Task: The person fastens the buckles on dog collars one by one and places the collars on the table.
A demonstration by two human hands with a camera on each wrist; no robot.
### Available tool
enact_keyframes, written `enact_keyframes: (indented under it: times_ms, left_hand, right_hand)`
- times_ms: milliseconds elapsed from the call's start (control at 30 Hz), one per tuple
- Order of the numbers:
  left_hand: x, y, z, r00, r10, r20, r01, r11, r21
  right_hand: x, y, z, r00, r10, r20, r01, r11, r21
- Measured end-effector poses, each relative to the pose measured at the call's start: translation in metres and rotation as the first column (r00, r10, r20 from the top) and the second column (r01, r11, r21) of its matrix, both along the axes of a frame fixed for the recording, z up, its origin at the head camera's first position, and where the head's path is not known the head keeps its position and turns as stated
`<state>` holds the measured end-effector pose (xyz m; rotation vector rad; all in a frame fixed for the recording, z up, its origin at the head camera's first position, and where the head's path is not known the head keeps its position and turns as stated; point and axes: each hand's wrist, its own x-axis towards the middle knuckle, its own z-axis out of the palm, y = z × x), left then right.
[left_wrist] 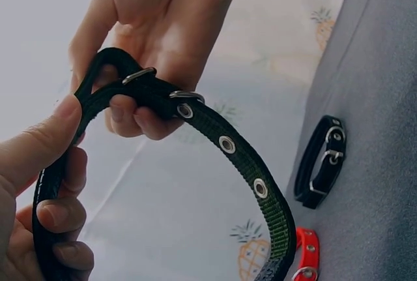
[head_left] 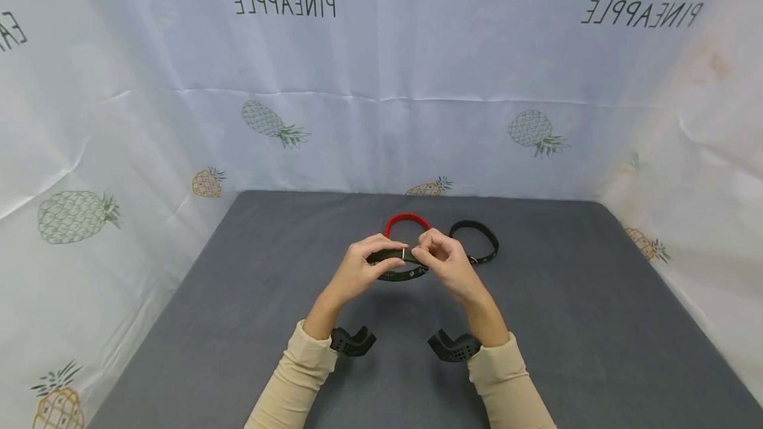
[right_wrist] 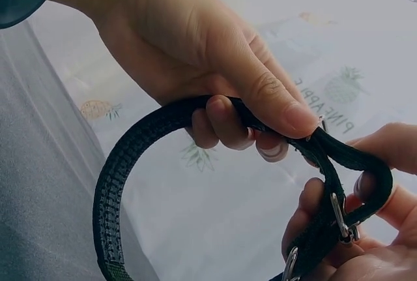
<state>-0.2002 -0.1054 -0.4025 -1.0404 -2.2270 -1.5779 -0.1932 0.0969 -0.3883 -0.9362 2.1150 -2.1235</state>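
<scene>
A dark green pet collar (head_left: 403, 275) with metal eyelets hangs as a ring between my two hands, above the table. My left hand (head_left: 352, 270) pinches its strap between thumb and curled fingers. Beside the metal buckle (right_wrist: 340, 217), my right hand (head_left: 456, 270) grips the other part of the collar. Between the hands the strap bulges into a small loop (right_wrist: 378, 183), seen closely in the right wrist view. Part of the buckle area lies behind the right fingers.
A red collar (head_left: 407, 216) lies behind my hands on the grey-covered table (head_left: 596, 323). A black collar (head_left: 493, 243) with a metal buckle lies to its right. A pineapple-print curtain (head_left: 381, 51) surrounds the table at the back and sides.
</scene>
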Motion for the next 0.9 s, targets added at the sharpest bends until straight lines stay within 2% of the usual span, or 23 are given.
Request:
enact_keyframes:
  times_ms: [167,267,433,567,700,900]
  left_hand:
    - [-0.001,0.001,0.002,1.0,0.0,-0.008,0.0,1.0,0.0]
    - [-0.001,0.001,0.003,1.0,0.007,-0.002,-0.007,1.0,-0.003]
    - [-0.001,-0.001,0.005,0.998,0.024,0.05,-0.026,0.999,0.03]
    - [-0.001,-0.003,0.005,0.995,0.034,0.095,-0.04,0.998,0.052]
    - [-0.001,-0.004,0.002,0.991,0.008,0.133,-0.015,0.999,0.048]
    - [0.0,-0.003,0.001,0.989,-0.015,0.149,0.01,0.999,0.031]
  right_hand:
    - [-0.001,-0.001,0.004,0.997,-0.072,0.0,0.072,0.996,0.061]
    - [-0.002,0.0,0.005,0.995,-0.095,0.035,0.091,0.99,0.111]
    - [-0.008,0.009,0.002,0.986,0.009,0.166,-0.036,0.987,0.159]
    - [-0.012,0.014,0.0,0.972,0.086,0.219,-0.126,0.977,0.174]
    - [-0.012,0.014,-0.002,0.975,0.098,0.198,-0.137,0.972,0.192]
    - [-0.009,0.011,-0.003,0.992,0.081,0.096,-0.097,0.98,0.172]
